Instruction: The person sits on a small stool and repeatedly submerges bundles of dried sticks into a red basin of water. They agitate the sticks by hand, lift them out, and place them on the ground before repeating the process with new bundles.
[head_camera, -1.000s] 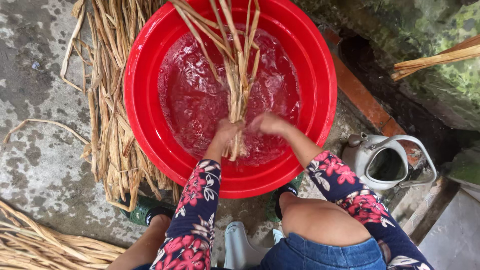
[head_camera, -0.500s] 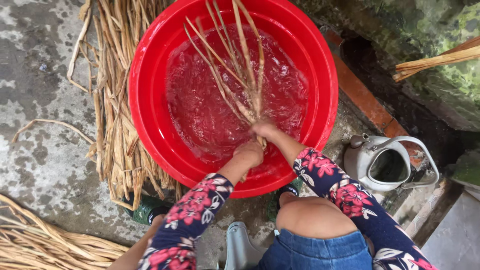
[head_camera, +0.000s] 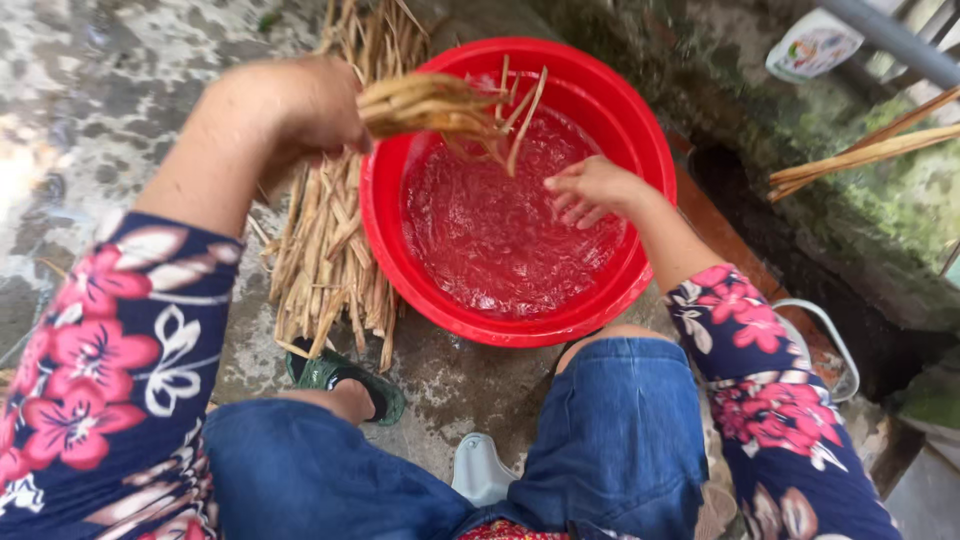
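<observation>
My left hand (head_camera: 305, 100) is raised at the upper left and grips a bundle of wet tan straw strips (head_camera: 440, 105) by one end, holding it over the left rim of the red basin (head_camera: 390, 250). The basin holds water (head_camera: 500, 230). My right hand (head_camera: 590, 188) hovers over the water with its fingers apart and nothing in it, just right of the bundle's loose ends.
A pile of dry straw strips (head_camera: 335, 250) lies on the wet concrete left of the basin. My foot in a green sandal (head_camera: 345, 385) rests below it. Bamboo sticks (head_camera: 865, 150) lean at the right over a dark gutter. A white kettle handle (head_camera: 825, 335) shows behind my right sleeve.
Both hands were down in the water on the strips. Now my left hand has lifted the bundle up and left out of the basin, and my right hand has let go.
</observation>
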